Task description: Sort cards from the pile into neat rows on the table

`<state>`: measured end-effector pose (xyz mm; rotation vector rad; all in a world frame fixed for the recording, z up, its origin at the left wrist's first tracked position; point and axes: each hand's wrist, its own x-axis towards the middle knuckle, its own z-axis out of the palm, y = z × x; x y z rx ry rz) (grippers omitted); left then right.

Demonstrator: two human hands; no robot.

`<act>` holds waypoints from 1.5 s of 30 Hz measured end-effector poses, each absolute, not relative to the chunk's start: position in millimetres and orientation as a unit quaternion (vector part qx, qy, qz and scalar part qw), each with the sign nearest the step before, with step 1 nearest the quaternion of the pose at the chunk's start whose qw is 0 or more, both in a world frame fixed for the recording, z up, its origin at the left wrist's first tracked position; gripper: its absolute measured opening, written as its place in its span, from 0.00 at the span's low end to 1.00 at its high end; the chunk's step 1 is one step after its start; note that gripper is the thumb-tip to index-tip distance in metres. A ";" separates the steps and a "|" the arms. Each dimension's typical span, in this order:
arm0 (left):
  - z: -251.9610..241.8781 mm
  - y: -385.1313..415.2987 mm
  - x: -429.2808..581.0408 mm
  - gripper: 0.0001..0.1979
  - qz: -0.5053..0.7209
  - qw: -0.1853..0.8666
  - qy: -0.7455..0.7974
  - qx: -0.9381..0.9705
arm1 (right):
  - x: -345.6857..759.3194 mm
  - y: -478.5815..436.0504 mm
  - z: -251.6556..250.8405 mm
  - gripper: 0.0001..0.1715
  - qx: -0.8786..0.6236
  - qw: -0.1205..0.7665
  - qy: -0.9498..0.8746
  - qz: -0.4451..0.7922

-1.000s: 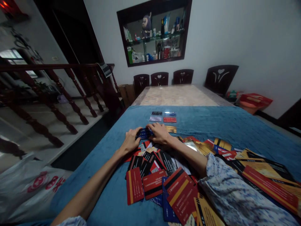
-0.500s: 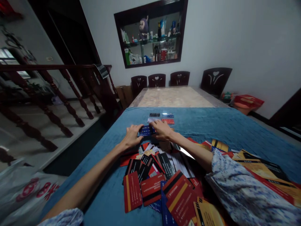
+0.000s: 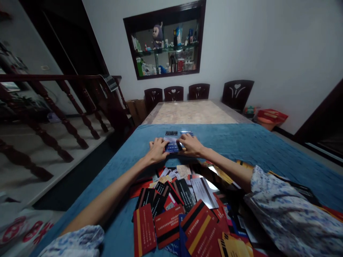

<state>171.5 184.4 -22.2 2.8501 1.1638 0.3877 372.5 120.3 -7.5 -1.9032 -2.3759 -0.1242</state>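
A dark blue bank card (image 3: 173, 147) is held at its two short ends, low over the blue cloth. My left hand (image 3: 157, 150) pinches its left end between thumb and fingers. At the right end my right hand (image 3: 190, 144) grips it, the fingertips partly covering that edge. Just beyond lie a black card (image 3: 171, 133) and a blue card (image 3: 187, 133), side by side; my right fingers overlap the blue one. Nearer my body spreads a loose pile of cards, among them a red card (image 3: 144, 228), a black card (image 3: 184, 192) and a silver card (image 3: 204, 192).
A blue cloth (image 3: 120, 157) covers the near part of the table, with a bare marbled top (image 3: 184, 112) beyond. Several dark chairs (image 3: 199, 91) stand at the far end. On the left runs a wooden railing (image 3: 61, 135); a plastic bag (image 3: 24, 228) sits below it.
Both hands have moved the blue card slightly right and farther away, toward the laid-out cards. The right forearm has shifted, uncovering more of the pile. The view has turned slightly right.
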 end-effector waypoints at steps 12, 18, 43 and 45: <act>-6.3 214.2 229.6 0.22 0.088 0.002 0.359 0.929 | 415.0 143.1 3.7 0.25 -0.672 0.023 -0.739 -0.034; -5.6 230.1 260.0 0.20 0.079 0.001 0.359 0.930 | 438.0 159.3 4.6 0.24 -0.696 0.014 -0.717 -0.023; -24.9 289.5 321.6 0.22 0.015 0.013 0.390 0.921 | 484.6 238.2 -31.4 0.29 -0.742 -0.017 -0.670 0.002; -26.0 292.0 322.8 0.22 0.010 0.017 0.393 0.919 | 484.5 241.7 -33.1 0.29 -0.745 -0.019 -0.667 0.004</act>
